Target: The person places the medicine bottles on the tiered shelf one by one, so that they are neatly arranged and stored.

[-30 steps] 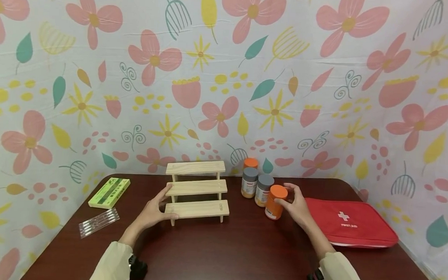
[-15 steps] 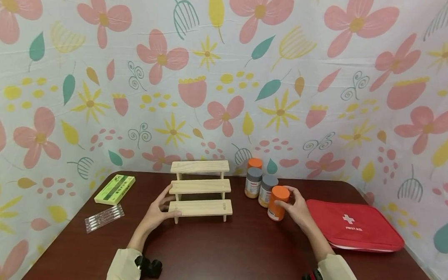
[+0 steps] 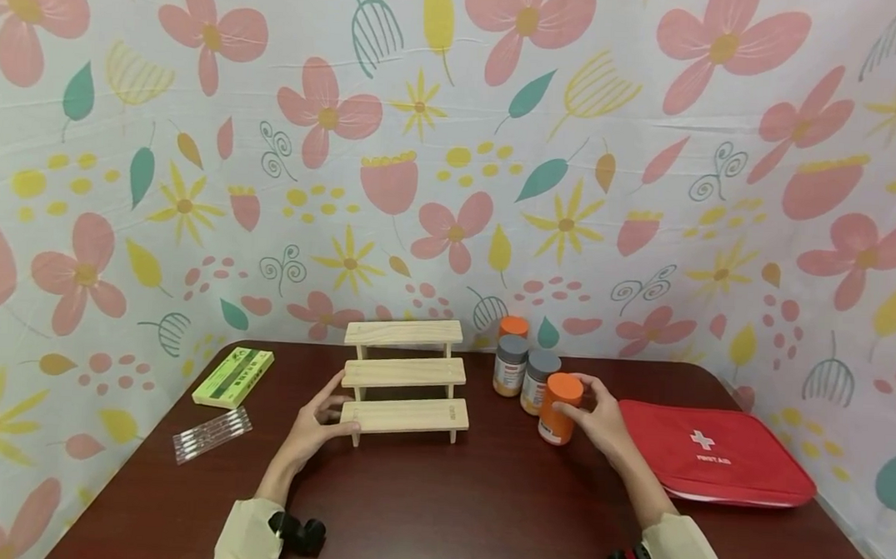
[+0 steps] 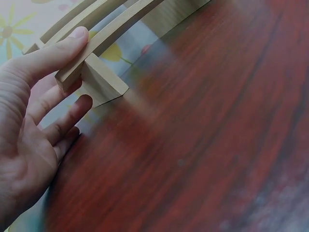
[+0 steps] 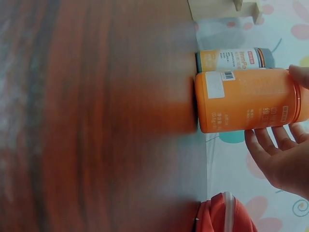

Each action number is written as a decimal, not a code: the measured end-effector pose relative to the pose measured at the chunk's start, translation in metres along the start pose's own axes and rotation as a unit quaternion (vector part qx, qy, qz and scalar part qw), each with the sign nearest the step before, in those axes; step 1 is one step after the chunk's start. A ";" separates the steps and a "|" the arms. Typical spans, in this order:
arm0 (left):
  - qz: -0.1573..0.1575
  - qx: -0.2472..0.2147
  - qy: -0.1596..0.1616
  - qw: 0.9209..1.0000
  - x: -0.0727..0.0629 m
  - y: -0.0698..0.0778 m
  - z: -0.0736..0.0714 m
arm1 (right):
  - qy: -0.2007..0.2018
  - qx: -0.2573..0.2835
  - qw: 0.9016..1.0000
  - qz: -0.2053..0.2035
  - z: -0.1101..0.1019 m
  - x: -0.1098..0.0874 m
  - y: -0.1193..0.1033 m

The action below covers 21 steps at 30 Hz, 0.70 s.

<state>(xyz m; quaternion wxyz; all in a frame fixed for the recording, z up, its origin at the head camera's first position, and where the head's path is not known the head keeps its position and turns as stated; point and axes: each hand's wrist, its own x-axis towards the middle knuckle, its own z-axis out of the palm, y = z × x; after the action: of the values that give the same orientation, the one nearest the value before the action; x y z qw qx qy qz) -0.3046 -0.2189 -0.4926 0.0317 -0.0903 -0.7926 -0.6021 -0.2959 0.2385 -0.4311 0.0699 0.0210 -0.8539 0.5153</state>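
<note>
My left hand (image 3: 312, 426) holds the left end of a three-tier wooden display stand (image 3: 404, 415). In the left wrist view the thumb lies on top of a board and a finger reaches beneath its end. On the right, my right hand (image 3: 600, 415) grips an upright orange bottle (image 3: 556, 422) near its lid, thumb on one side and fingers on the other. The bottle's base sits right at the tabletop in the right wrist view. Close behind it stand two grey-lidded bottles (image 3: 510, 372), and another orange-lidded bottle (image 3: 513, 325) is mostly hidden at the back.
A red first aid pouch (image 3: 718, 454) lies right of the right hand. At the left are a green-yellow box (image 3: 233, 377) and a clear pack of cotton swabs (image 3: 212, 434). A flowered cloth (image 3: 454, 146) hangs behind the dark wooden table (image 3: 438, 512).
The head view has shifted slightly, so everything appears a little farther right. Both hands keep their places on the stand and the orange bottle.
</note>
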 end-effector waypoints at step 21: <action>-0.006 -0.016 -0.008 1.000 -0.001 0.004 -0.001 | -0.005 -0.002 0.998 -0.070 -0.005 -0.003 -0.025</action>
<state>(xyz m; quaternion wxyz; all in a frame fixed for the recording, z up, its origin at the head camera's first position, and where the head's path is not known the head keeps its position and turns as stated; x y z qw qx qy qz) -0.3030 -0.2191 -0.4888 0.0200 -0.0907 -0.7838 -0.6140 -0.2900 0.2311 -0.4076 0.1017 0.0825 -0.8516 0.5076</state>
